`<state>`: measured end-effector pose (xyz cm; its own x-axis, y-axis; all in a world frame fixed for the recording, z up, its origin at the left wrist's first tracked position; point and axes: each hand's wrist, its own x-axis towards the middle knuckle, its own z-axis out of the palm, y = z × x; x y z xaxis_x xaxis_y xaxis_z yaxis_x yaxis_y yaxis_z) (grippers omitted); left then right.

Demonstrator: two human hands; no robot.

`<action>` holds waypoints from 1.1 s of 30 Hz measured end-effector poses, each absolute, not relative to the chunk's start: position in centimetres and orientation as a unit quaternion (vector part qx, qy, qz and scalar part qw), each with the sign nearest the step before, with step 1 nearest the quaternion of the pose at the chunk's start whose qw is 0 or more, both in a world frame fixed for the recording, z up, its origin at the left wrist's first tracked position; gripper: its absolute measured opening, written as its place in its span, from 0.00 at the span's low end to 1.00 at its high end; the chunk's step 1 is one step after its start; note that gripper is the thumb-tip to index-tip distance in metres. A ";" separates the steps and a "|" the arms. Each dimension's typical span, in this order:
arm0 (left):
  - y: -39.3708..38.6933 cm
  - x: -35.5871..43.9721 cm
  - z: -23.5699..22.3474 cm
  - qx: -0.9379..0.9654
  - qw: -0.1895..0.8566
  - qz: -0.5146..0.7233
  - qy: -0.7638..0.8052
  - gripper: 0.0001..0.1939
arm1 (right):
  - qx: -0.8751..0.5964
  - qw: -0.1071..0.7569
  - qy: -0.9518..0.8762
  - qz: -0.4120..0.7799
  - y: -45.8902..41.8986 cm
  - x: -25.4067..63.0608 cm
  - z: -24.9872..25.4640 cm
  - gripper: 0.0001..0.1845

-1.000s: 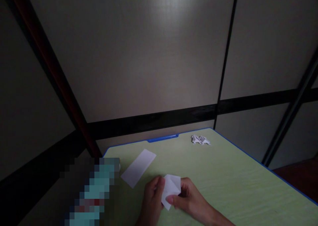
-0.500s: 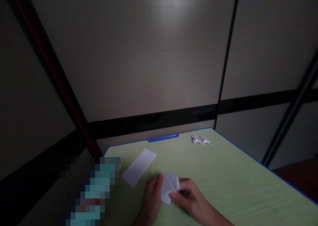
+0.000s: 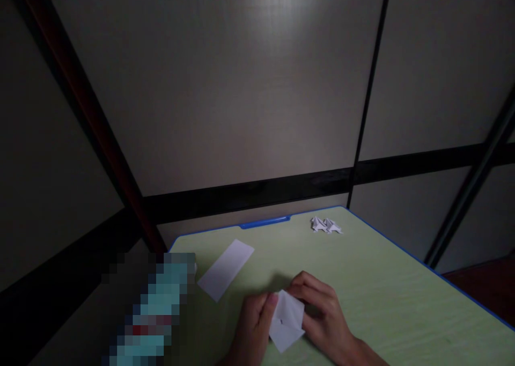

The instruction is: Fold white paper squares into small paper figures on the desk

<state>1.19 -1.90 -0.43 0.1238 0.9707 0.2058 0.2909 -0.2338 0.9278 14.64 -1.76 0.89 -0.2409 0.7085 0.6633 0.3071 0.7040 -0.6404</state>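
A small folded white paper (image 3: 286,323) with crease lines is held between my hands, low over the green table. My left hand (image 3: 255,320) pinches its left side, the thumb lying on top. On the other side, my right hand (image 3: 324,312) has curled fingers at the paper's right edge; the fingertips are partly hidden behind the paper. Farther up the table, to the left, lies a flat white paper strip (image 3: 226,270). Two small folded paper figures (image 3: 325,225) stand side by side near the far right corner.
The light green table (image 3: 386,280) has a blue edge and a blue handle piece (image 3: 265,222) at its far side. Behind it rises a panelled wall (image 3: 249,97) with a dark band. A pixelated teal area (image 3: 155,307) covers something at the left.
The folded paper has turned and shifted slightly right and nearer to me. My right thumb has left its front face, and my right hand has moved up along the right edge.
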 end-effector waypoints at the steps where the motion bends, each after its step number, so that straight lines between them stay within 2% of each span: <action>1: -1.9 1.2 -0.5 0.655 0.374 0.441 0.487 0.21 | -0.332 0.507 -0.777 0.168 -1.8 14.8 0.7 0.06; 4: -1.8 1.1 -0.7 0.666 0.367 0.433 0.483 0.21 | -0.344 0.486 -0.794 0.123 -1.9 14.9 0.4 0.04; 6: -1.7 1.1 -0.7 0.658 0.380 0.435 0.483 0.21 | -0.352 0.488 -0.782 0.163 -1.8 14.9 0.6 0.04; 9: -1.4 1.1 -0.3 0.615 0.410 0.460 0.493 0.22 | -0.355 0.499 -0.715 0.338 -1.5 14.7 1.1 0.06; 12: -1.3 1.2 0.2 0.577 0.433 0.485 0.494 0.22 | -0.278 0.485 -0.588 0.585 -0.9 14.5 1.1 0.13; 15: -1.3 1.2 0.3 0.591 0.454 0.471 0.473 0.24 | -0.230 0.492 -0.491 0.681 -0.4 14.2 0.7 0.17; 21: -1.5 1.3 0.0 0.598 0.461 0.456 0.471 0.26 | -0.212 0.440 -0.461 0.741 -0.7 13.9 0.3 0.14; 33: -1.2 1.3 -0.4 0.611 0.457 0.450 0.464 0.26 | -0.222 0.419 -0.490 0.732 -0.8 14.2 0.2 0.16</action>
